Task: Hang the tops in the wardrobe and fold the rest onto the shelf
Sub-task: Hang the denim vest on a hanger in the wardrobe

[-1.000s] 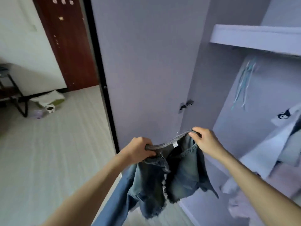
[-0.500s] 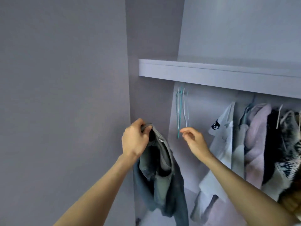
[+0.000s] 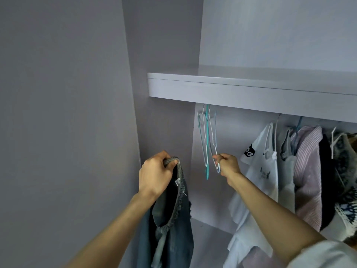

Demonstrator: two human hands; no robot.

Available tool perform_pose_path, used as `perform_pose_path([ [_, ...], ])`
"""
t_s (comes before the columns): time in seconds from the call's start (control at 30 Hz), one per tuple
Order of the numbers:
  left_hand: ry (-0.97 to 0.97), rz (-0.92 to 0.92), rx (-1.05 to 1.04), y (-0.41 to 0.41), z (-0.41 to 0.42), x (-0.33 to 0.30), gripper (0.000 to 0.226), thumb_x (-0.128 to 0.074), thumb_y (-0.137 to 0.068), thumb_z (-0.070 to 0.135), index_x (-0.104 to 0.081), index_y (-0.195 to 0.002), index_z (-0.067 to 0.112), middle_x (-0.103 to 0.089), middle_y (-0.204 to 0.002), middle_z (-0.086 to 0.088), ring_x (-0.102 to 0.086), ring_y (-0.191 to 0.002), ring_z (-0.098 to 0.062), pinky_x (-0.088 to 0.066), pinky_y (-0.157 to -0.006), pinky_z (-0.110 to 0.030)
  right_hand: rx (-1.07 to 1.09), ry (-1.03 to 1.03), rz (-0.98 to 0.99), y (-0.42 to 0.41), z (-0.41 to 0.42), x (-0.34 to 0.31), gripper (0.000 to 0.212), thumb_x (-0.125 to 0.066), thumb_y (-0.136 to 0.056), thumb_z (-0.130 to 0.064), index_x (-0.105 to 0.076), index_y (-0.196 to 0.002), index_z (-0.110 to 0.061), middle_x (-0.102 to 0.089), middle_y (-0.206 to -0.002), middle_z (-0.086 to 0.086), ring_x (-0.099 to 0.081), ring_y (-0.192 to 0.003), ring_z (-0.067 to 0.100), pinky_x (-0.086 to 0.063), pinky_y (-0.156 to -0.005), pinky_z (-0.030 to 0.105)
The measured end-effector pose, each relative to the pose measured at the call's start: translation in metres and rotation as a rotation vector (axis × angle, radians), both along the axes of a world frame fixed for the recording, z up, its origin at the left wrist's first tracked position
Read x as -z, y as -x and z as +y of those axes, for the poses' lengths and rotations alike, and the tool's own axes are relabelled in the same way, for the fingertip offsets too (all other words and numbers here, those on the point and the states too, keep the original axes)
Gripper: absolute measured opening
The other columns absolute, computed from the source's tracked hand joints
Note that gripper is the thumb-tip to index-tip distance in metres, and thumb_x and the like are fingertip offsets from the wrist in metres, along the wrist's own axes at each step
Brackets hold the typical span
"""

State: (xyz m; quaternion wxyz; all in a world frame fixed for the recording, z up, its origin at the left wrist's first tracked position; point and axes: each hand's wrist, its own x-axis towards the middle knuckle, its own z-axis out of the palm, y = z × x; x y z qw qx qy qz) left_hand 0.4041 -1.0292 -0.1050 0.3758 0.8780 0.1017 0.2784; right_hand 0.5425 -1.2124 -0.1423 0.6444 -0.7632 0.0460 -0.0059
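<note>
Left hand, centre of frame: fingers curled tight round the collar edge of a denim garment, grip clamped on it. The denim hangs straight down from the fist toward the lower centre of the frame, frayed hem visible, a small white label just under the knuckles. It is held in front of the wardrobe's left inner wall, not on the rail.

Right hand, centre right: thumb and fingers pinch the lower end of a pale wire hanger, grip closed on it. The hanger belongs to a small bunch of empty hangers, pale and teal, hanging under the shelf.

The shelf runs across the upper right. Beneath it, right side of frame: a white top with a black cartoon print, a pink striped shirt, then darker patterned garments at the far right edge, all hanging.
</note>
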Motion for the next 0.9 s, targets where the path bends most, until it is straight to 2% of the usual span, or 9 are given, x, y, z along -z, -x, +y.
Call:
perform_pose_path([
  [0.1,-0.011,0.03,-0.001,0.003,0.001,0.004,0.025,-0.065,-0.087,0.032,-0.049,-0.068,0.03,-0.058,-0.062,0.012,-0.058,-0.069,-0.02,-0.042,-0.062,-0.029,0.014,-0.018,-0.024,0.005,-0.007,-0.002,0.02,-0.049,-0.096,-0.009,-0.067,-0.096,0.0,-0.051,-0.067,0.006,-0.037,-0.05,0.012,-0.028,-0.035,0.014],
  [0.17,-0.016,0.037,0.012,0.007,0.001,0.005,0.024,-0.065,-0.087,0.032,-0.05,-0.068,0.029,-0.057,-0.062,0.012,-0.059,-0.07,-0.021,-0.045,-0.062,-0.03,0.038,-0.014,-0.05,0.008,-0.013,-0.006,0.021,-0.047,-0.096,-0.008,-0.067,-0.101,-0.001,-0.056,-0.079,0.005,-0.037,-0.052,0.009,-0.028,-0.034,0.013],
  [0.23,-0.017,0.042,0.017,0.011,0.0,0.006,0.024,-0.065,-0.087,0.032,-0.05,-0.068,0.029,-0.057,-0.062,0.011,-0.059,-0.069,-0.022,-0.047,-0.063,-0.032,0.069,0.01,-0.09,0.012,-0.019,-0.012,0.022,-0.046,-0.096,-0.006,-0.066,-0.105,0.0,-0.058,-0.085,0.003,-0.043,-0.058,0.008,-0.032,-0.043,0.01],
  [0.3,-0.027,0.046,0.019,0.015,-0.001,0.006,0.025,-0.064,-0.087,0.031,-0.048,-0.068,0.029,-0.056,-0.061,0.012,-0.058,-0.068,-0.022,-0.045,-0.061,-0.031,0.094,0.02,-0.13,0.018,-0.023,-0.015,0.02,-0.047,-0.095,-0.004,-0.066,-0.1,0.002,-0.057,-0.09,0.004,-0.05,-0.074,0.014,-0.037,-0.055,0.015],
  [0.37,-0.037,0.048,0.021,0.019,-0.004,0.007,0.027,-0.064,-0.088,0.031,-0.047,-0.068,0.03,-0.055,-0.059,0.012,-0.056,-0.065,-0.02,-0.041,-0.059,-0.029,0.107,0.045,-0.167,0.029,-0.028,-0.016,0.014,-0.05,-0.095,-0.006,-0.062,-0.088,-0.002,-0.055,-0.081,0.007,-0.048,-0.077,0.018,-0.037,-0.061,0.022],
  [0.5,-0.045,0.048,0.006,0.031,-0.014,0.009,0.021,-0.063,-0.089,0.032,-0.05,-0.073,0.026,-0.058,-0.063,0.01,-0.057,-0.068,-0.021,-0.04,-0.058,-0.029,0.038,0.095,-0.141,0.059,-0.044,-0.006,0.019,-0.05,-0.096,-0.01,-0.056,-0.077,-0.01,-0.044,-0.061,0.001,-0.039,-0.057,0.013,-0.032,-0.051,0.022],
  [0.7,-0.053,0.052,0.024,0.057,-0.041,0.018,0.017,-0.063,-0.089,0.031,-0.053,-0.077,0.023,-0.061,-0.068,0.006,-0.058,-0.072,-0.023,-0.04,-0.059,-0.031,-0.125,0.077,-0.055,0.121,-0.072,0.028,0.02,-0.052,-0.095,-0.01,-0.051,-0.078,-0.02,-0.042,-0.064,-0.006,-0.038,-0.056,0.007,-0.031,-0.052,0.018],
  [0.8,-0.047,0.071,0.017,0.078,-0.058,0.024,0.017,-0.063,-0.089,0.031,-0.054,-0.077,0.023,-0.061,-0.07,0.006,-0.056,-0.073,-0.024,-0.036,-0.059,-0.03,-0.166,0.115,-0.051,0.159,-0.091,0.04,0.019,-0.055,-0.093,-0.01,-0.049,-0.077,-0.016,-0.042,-0.064,-0.005,-0.037,-0.057,0.008,-0.032,-0.057,0.02],
  [0.9,-0.063,0.088,0.011,0.101,-0.072,0.03,0.024,-0.062,-0.089,0.03,-0.047,-0.07,0.029,-0.053,-0.064,0.014,-0.05,-0.069,-0.021,-0.03,-0.052,-0.028,-0.257,0.103,-0.022,0.202,-0.108,0.052,0.023,-0.057,-0.091,-0.008,-0.044,-0.072,-0.014,-0.044,-0.063,-0.006,-0.038,-0.058,0.009,-0.032,-0.059,0.022],
])
